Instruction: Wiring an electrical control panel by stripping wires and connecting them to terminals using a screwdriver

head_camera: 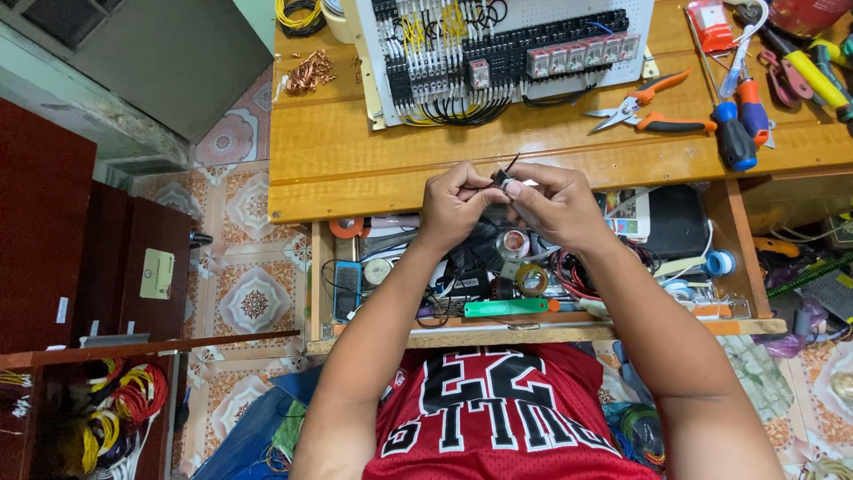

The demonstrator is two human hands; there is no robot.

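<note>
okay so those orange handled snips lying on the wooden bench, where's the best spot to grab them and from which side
Probably grip the orange-handled snips by the two orange handles, coming from the right. They lie flat on the wooden bench with the metal blades pointing left toward the white wiring panel, and the handles splay open toward the screwdrivers, leaving room for fingers.

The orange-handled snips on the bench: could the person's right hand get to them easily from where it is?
Probably yes: the orange-handled snips lie uncovered on bare wood beyond the right hand, though both hands now pinch a small black part.
</note>
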